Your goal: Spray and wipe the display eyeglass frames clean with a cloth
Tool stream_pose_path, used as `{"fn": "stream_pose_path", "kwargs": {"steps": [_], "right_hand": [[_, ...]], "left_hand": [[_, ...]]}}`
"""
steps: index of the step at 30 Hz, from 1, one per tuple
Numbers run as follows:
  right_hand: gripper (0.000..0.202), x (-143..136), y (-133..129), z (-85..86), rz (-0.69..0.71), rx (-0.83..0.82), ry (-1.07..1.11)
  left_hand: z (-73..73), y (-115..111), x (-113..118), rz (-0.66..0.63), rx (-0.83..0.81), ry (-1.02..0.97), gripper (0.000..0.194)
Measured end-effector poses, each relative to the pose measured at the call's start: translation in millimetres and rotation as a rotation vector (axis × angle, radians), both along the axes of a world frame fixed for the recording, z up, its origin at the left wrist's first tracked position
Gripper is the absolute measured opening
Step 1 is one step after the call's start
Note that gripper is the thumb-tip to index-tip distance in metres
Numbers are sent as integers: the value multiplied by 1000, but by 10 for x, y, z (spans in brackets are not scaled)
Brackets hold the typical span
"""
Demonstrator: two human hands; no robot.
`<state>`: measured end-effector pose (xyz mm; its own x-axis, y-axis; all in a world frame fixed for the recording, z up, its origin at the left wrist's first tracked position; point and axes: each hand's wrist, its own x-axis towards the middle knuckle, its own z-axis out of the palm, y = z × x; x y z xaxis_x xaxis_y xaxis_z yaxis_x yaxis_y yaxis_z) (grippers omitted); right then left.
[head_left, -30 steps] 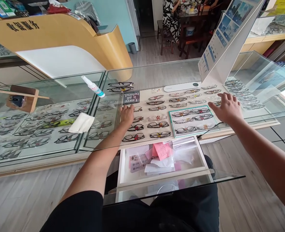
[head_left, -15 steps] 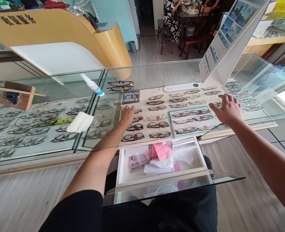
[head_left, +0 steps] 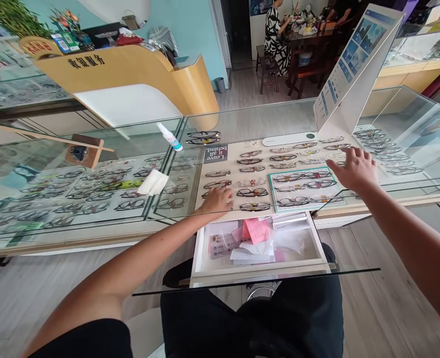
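Note:
My left hand (head_left: pixel 217 202) is inside the glass case at the front left of the cream tray (head_left: pixel 229 174), its fingers curled down over a pair of glasses. What they grip, if anything, is hidden. Just behind it lie dark-framed glasses (head_left: pixel 217 184), with more glasses (head_left: pixel 252 192) to the right. My right hand (head_left: pixel 356 169) rests spread on the glass top, thumb apart, right of a teal-edged panel (head_left: pixel 305 171) that bears several glasses. Below the tray, an open drawer (head_left: pixel 201 251) holds pink slips (head_left: pixel 256 229) and clear plastic bags.
A glass panel edge (head_left: pixel 257 282) crosses above my lap. On the counter stand a calendar (head_left: pixel 354 64), a white spray bottle (head_left: pixel 169 137), a folded cloth (head_left: pixel 153 182) and a wooden holder (head_left: pixel 83 151). A person (head_left: pixel 275 37) sits at a table in the back.
My left hand has moved forward-right and down toward the tray's front edge, uncovering glasses behind it. My right hand stays in nearly the same place. The view has shifted left.

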<state>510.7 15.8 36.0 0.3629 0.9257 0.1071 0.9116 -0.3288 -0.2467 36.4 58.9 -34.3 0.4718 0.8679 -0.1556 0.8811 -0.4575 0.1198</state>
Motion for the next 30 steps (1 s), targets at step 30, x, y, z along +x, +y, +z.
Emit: {"fn": "stream_pose_path", "kwargs": {"steps": [30], "right_hand": [[94,-7,7,-56,10,34,32]], "left_hand": [[1195,2497,-540,92,277,207,33]]}}
